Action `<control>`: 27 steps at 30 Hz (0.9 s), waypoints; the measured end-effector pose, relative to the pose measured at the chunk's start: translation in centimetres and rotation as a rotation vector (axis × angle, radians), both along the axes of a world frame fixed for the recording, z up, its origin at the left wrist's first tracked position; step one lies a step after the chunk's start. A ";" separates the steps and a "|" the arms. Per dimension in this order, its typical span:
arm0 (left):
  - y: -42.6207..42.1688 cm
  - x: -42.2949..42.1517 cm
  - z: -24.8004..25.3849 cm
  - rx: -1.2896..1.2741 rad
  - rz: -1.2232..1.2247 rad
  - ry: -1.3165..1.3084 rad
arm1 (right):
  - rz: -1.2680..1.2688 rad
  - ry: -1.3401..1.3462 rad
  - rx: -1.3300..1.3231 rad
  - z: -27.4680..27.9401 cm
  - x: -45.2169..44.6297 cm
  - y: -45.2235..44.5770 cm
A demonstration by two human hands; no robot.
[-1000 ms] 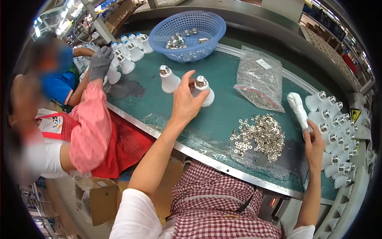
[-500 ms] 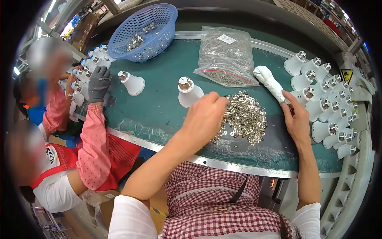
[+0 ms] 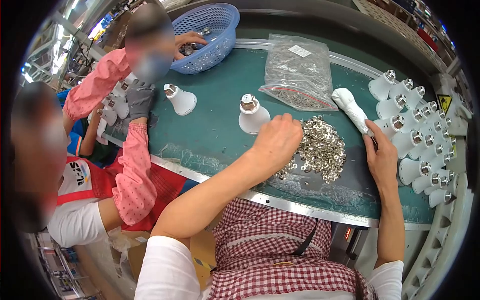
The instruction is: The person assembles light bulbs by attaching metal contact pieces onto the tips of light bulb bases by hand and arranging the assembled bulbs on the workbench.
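My left hand is closed in a pinch at the left side of a heap of small silvery metal pieces. Whatever its fingertips hold is hidden. Just behind that hand, a white LED bulb stands upright with its metal screw cap on top. My right hand, right of the heap, grips the lower end of a tool wrapped in white material; its thick, bent end points away from me.
Many bulbs crowd the right side. A zip bag of thin metal pins lies behind the heap. Further left are another bulb and a blue basket holding metal caps. A co-worker's gloved hand rests near bulbs.
My view has swung slightly left, so the table's things appear further right. A co-worker's bare hand now reaches into the blue basket. My hands keep nearly the same pose.
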State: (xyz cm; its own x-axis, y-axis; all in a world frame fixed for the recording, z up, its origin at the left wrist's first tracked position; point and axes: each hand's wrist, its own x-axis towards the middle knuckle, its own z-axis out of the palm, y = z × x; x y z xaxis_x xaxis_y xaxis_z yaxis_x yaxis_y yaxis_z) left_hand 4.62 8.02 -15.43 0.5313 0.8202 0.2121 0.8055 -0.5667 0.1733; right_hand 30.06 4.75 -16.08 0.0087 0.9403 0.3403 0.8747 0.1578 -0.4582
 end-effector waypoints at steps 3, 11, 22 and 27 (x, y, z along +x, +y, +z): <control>-0.4 -0.6 0.3 0.013 -0.023 -0.044 | 0.000 -0.013 0.014 0.0 0.1 0.1; -3.3 -1.4 1.6 -0.108 0.027 -0.377 | 0.006 0.012 0.045 -0.3 0.4 0.1; -2.5 -0.6 -2.3 -0.106 -0.007 -0.309 | 0.102 0.166 -0.006 -3.5 2.8 1.3; -2.4 0.1 -2.2 -0.081 -0.050 -0.187 | 0.021 0.128 -0.153 -2.1 2.4 1.0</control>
State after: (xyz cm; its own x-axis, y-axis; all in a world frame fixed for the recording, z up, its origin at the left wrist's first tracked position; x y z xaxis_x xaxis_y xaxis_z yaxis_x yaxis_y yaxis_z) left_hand 4.68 5.65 -17.65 0.5293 0.8122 0.2454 0.7262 -0.5833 0.3639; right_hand 32.50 5.78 -18.18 0.0227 0.9814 0.1909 0.8051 0.0952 -0.5854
